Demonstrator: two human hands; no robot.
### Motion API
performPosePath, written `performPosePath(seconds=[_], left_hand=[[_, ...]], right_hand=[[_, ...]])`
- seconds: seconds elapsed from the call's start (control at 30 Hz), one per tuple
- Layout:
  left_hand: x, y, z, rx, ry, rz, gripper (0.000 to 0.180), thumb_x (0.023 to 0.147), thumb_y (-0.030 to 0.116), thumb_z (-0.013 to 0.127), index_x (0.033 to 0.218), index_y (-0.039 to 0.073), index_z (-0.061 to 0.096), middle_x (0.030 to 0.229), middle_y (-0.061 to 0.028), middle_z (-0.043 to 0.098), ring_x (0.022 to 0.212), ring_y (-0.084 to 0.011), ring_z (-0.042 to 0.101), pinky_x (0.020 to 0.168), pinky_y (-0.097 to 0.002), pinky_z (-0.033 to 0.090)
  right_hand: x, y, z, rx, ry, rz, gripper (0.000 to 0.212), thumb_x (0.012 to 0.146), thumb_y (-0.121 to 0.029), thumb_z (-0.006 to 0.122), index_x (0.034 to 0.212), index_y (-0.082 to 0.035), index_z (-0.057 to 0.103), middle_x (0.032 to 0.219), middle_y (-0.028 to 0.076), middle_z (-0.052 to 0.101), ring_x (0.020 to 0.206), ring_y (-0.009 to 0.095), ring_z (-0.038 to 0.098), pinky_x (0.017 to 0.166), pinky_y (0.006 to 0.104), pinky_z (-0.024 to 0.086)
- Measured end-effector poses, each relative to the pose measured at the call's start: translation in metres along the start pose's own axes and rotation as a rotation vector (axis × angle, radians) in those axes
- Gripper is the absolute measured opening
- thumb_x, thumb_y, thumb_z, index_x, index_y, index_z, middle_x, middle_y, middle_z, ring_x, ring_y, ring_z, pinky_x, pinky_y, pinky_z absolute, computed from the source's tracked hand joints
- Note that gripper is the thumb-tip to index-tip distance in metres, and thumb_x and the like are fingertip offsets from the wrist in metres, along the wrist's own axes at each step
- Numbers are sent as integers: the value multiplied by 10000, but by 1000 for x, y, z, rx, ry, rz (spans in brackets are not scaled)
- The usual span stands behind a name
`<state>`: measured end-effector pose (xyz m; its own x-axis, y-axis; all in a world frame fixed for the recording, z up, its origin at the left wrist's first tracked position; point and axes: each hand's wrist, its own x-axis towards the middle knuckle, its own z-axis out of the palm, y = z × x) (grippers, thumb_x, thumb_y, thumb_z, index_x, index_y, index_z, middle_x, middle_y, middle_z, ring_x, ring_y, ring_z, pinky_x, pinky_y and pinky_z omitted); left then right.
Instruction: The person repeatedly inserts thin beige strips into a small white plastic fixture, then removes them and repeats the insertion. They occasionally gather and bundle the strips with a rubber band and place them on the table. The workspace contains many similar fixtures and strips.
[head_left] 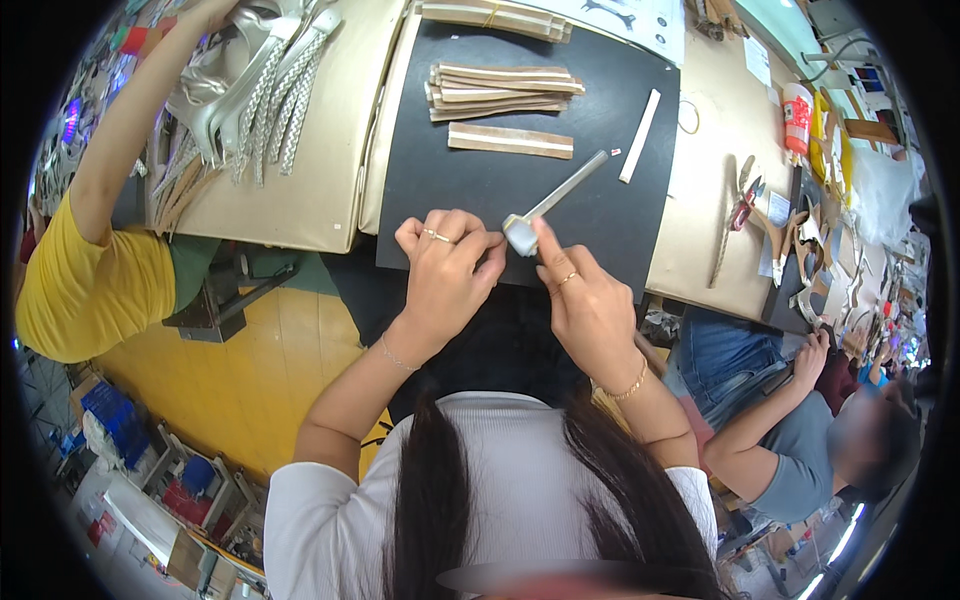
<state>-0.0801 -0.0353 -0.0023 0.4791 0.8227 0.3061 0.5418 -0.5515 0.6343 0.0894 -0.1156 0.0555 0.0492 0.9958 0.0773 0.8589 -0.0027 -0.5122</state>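
My right hand (592, 305) pinches a silvery-white strap (568, 190) near its rounded, folded-looking end. The strap's straight length slants up and right over the black mat (480, 205). Close beside that rounded end, my left hand (445, 262) is curled with thumb and fingers pressed together; whatever they hold is hidden. Beyond the hands, a single brown strip (510, 141) with a pale stripe lies flat. Behind it is a loose stack of similar strips (505, 90). A narrow white strip (640, 136) rests at the mat's right side.
At the far edge lies another bundle of strips (495, 18) beside a printed sheet (630, 22). On the left, a person in a yellow top (95, 280) reaches over braided silvery straps (270, 110). To the right are red-handled scissors (742, 208), a white-and-red bottle (797, 118) and another seated person (790, 455).
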Motion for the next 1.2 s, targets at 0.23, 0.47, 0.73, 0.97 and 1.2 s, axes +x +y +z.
performPosePath(seconds=[0.23, 0.47, 0.73, 0.97, 1.2], left_hand=[[5, 12, 8, -11, -8, 117, 293, 765, 91, 829, 1043, 115, 740, 971, 10, 635, 917, -184, 611, 863, -386, 320], [20, 18, 20, 52, -89, 224, 331, 792, 84, 797, 1116, 70, 729, 1015, -31, 635, 978, -222, 605, 875, -405, 406], [33, 22, 15, 61, -177, 250, 221, 819, 61, 774, 1030, 39, 712, 968, -72, 622, 924, -275, 620, 805, -396, 470], [58, 38, 18, 126, -407, -38, 218, 884, 98, 737, 1058, -24, 690, 876, -151, 625, 777, -359, 670, 722, -458, 552], [114, 49, 40, -186, -251, -17, 208, 887, 90, 746, 1040, -51, 730, 926, -168, 676, 762, -336, 666, 723, -425, 539]], right_hand=[[0, 16, -22, 136, 226, 70, 569, 902, 19, 693, 1449, -86, 576, 1023, 131, 635, 745, 291, 666, 671, 378, 535], [8, 29, -26, -81, -28, 124, 585, 942, -57, 675, 1503, -138, 531, 861, 88, 616, 643, 301, 632, 572, 417, 500], [9, 42, -22, 27, 216, 96, 588, 939, -94, 688, 1503, -147, 530, 830, 101, 602, 645, 306, 631, 567, 422, 502], [1, 53, -27, 136, 229, 191, 541, 972, -91, 647, 1498, -144, 534, 823, 115, 593, 664, 320, 628, 603, 425, 506], [-11, 62, -34, 256, 336, 302, 471, 1000, -82, 624, 1465, -71, 553, 871, 144, 631, 737, 332, 635, 687, 411, 510]])
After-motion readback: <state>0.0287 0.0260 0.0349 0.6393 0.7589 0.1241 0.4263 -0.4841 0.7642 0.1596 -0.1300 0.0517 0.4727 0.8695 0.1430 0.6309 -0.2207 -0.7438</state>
